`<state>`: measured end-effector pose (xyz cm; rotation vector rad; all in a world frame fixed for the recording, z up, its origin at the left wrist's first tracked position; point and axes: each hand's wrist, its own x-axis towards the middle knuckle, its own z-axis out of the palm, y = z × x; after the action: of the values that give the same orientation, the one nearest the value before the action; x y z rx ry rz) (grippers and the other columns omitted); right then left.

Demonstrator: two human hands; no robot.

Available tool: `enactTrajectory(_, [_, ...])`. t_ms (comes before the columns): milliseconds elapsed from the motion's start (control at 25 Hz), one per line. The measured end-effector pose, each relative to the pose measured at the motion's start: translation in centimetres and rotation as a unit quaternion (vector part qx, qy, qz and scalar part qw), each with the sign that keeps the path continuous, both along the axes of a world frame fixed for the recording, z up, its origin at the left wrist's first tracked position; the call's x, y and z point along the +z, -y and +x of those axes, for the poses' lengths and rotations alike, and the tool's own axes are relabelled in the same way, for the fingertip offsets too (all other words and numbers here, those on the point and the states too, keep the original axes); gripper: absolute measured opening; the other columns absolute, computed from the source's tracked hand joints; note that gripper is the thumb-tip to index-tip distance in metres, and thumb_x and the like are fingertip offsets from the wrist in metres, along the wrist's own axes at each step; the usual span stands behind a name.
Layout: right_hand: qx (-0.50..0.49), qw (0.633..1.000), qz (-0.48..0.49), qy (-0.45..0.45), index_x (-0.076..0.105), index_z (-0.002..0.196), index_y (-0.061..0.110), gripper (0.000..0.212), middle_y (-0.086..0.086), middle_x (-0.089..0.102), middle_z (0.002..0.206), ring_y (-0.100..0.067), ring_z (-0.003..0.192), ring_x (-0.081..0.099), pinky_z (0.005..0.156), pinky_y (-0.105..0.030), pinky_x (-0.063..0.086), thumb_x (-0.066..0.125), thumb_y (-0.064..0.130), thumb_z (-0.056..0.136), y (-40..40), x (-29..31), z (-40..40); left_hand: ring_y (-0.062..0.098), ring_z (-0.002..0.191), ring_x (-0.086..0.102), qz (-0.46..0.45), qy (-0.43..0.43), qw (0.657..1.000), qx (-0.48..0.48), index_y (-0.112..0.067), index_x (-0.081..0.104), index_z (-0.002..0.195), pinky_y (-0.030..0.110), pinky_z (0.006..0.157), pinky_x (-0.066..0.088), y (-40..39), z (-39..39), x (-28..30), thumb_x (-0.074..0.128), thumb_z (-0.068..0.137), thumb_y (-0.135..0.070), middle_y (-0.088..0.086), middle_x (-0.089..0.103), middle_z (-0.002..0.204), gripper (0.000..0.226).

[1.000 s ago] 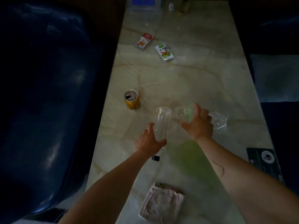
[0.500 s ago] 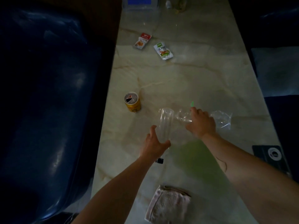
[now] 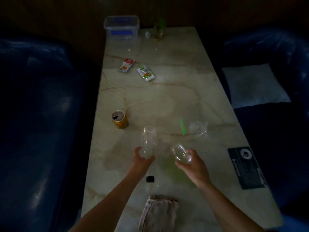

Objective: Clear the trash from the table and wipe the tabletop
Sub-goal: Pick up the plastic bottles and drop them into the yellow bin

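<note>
On the marble table (image 3: 167,97), my left hand (image 3: 142,162) wraps around the lower part of a clear plastic bottle (image 3: 148,141) lying lengthwise. My right hand (image 3: 192,164) holds a clear plastic cup (image 3: 179,153) lifted and tilted. A green straw (image 3: 182,126) and a clear plastic wrapper (image 3: 198,128) lie beyond it. An opened yellow can (image 3: 119,120) stands to the left. Two snack packets, one red (image 3: 126,65) and one green (image 3: 145,73), lie farther back. A pinkish cloth (image 3: 158,213) sits at the near edge. A greenish spill (image 3: 177,171) spreads under my right hand.
A small black cap (image 3: 150,179) lies near my left wrist. A dark card (image 3: 247,166) rests at the right edge. A clear lidded box (image 3: 122,27) and a plant in a glass (image 3: 158,30) stand at the far end. Dark blue seats (image 3: 41,114) flank the table.
My right hand has lifted the clear cup off the table and drawn it toward me, leaving the straw and wrapper behind. My left hand stays on the bottle.
</note>
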<state>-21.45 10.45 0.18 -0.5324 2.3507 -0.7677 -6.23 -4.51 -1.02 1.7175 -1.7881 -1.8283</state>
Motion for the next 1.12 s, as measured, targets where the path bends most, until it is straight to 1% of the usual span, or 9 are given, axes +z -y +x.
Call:
enactTrajectory(320, [-0.096, 0.988, -0.079, 0.093, 0.053, 0.111, 0.036, 0.048, 0.006, 0.066, 0.101, -0.012, 0.088, 0.064, 0.07, -0.023, 0.045, 0.078, 0.043, 0.07, -13.3, 1.4, 3.0, 0.023, 0.067, 0.059, 0.075, -0.071, 0.993, -0.063, -0.022, 0.038, 0.125, 0.031, 0.063, 0.05, -9.7, 2.7, 1.8, 0.072, 0.08, -0.02, 0.015, 0.065, 0.087, 0.056])
enactTrajectory(480, [-0.178, 0.968, -0.119, 0.128, 0.053, 0.106, 0.04, 0.061, 0.001, 0.068, 0.104, -0.015, 0.085, 0.066, 0.071, -0.021, 0.05, 0.08, 0.059, 0.055, -22.7, 1.3, 5.4, 0.028, 0.069, 0.064, 0.09, -0.067, 0.984, -0.141, -0.011, 0.041, 0.128, 0.036, 0.064, 0.057, -16.5, 3.3, 2.3, 0.075, 0.074, -0.02, 0.022, 0.068, 0.092, 0.064])
enactTrajectory(600, [-0.236, 0.95, -0.119, 0.168, 0.053, 0.112, 0.025, 0.051, -0.003, 0.066, 0.101, -0.017, 0.087, 0.064, 0.071, -0.018, 0.05, 0.081, 0.035, 0.069, -30.5, 1.4, 8.0, 0.023, 0.063, 0.061, 0.122, -0.057, 0.973, -0.185, -0.015, 0.041, 0.126, 0.025, 0.049, 0.052, -21.8, 3.6, 2.3, 0.072, 0.077, -0.015, 0.012, 0.068, 0.086, 0.058])
enactTrajectory(720, [-0.278, 0.941, -0.103, 0.162, 0.057, 0.103, 0.031, 0.067, 0.005, 0.066, 0.104, -0.013, 0.093, 0.066, 0.083, -0.035, 0.054, 0.08, 0.064, 0.049, -38.3, 0.3, 11.0, 0.017, 0.056, 0.065, 0.128, -0.045, 0.962, -0.237, -0.019, 0.046, 0.116, 0.018, 0.04, 0.045, -27.2, 3.9, 2.4, 0.06, 0.086, -0.002, 0.006, 0.071, 0.072, 0.037])
enactTrajectory(800, [-0.321, 0.929, -0.103, 0.156, 0.06, 0.095, 0.023, 0.067, 0.005, 0.068, 0.092, -0.01, 0.082, 0.067, 0.07, -0.016, 0.053, 0.079, 0.067, 0.048, -42.5, 1.0, 13.4, 0.019, 0.071, 0.066, 0.109, -0.038, 0.952, -0.282, -0.017, 0.048, 0.12, 0.022, 0.053, 0.051, -30.7, 3.8, 2.8, 0.065, 0.084, -0.019, 0.013, 0.07, 0.092, 0.041])
enactTrajectory(880, [-0.385, 0.904, -0.122, 0.142, 0.058, 0.094, 0.017, 0.037, 0.001, 0.065, 0.078, -0.007, 0.065, 0.064, 0.053, -0.007, 0.045, 0.081, 0.034, 0.07, -45.9, 1.9, 16.0, 0.019, 0.083, 0.065, 0.084, -0.03, 0.938, -0.336, -0.02, 0.05, 0.123, 0.033, 0.071, 0.055, -33.8, 3.7, 2.9, 0.068, 0.078, -0.033, 0.007, 0.068, 0.105, 0.05])
enactTrajectory(920, [-0.411, 0.893, -0.124, 0.132, 0.056, 0.101, 0.021, 0.033, 0.002, 0.065, 0.081, -0.002, 0.064, 0.063, 0.051, -0.008, 0.044, 0.077, 0.023, 0.076, -47.6, 2.4, 17.2, 0.018, 0.08, 0.065, 0.081, -0.021, 0.936, -0.343, -0.02, 0.051, 0.121, 0.036, 0.072, 0.056, -35.4, 3.5, 3.1, 0.067, 0.081, -0.027, 0.004, 0.069, 0.102, 0.043])
enactTrajectory(1000, [-0.437, 0.887, -0.098, 0.113, 0.052, 0.116, 0.03, 0.046, 0.003, 0.068, 0.096, 0.001, 0.076, 0.062, 0.062, -0.014, 0.044, 0.076, 0.034, 0.076, -51.0, 2.1, 19.5, 0.018, 0.067, 0.063, 0.086, 0.0, 0.925, -0.369, -0.011, 0.054, 0.117, 0.029, 0.059, 0.055, -38.7, 2.9, 3.2, 0.066, 0.083, -0.012, 0.008, 0.068, 0.091, 0.036])
enactTrajectory(1120, [-0.49, 0.858, -0.094, 0.119, 0.05, 0.118, 0.039, 0.056, 0.006, 0.069, 0.102, -0.01, 0.087, 0.065, 0.079, -0.033, 0.053, 0.076, 0.05, 0.069, -54.8, 1.1, 22.2, 0.014, 0.056, 0.054, 0.079, 0.013, 0.895, -0.439, 0.004, 0.054, 0.117, 0.019, 0.044, 0.044, -42.4, 1.8, 2.4, 0.075, 0.062, -0.024, 0.01, 0.061, 0.079, 0.065])
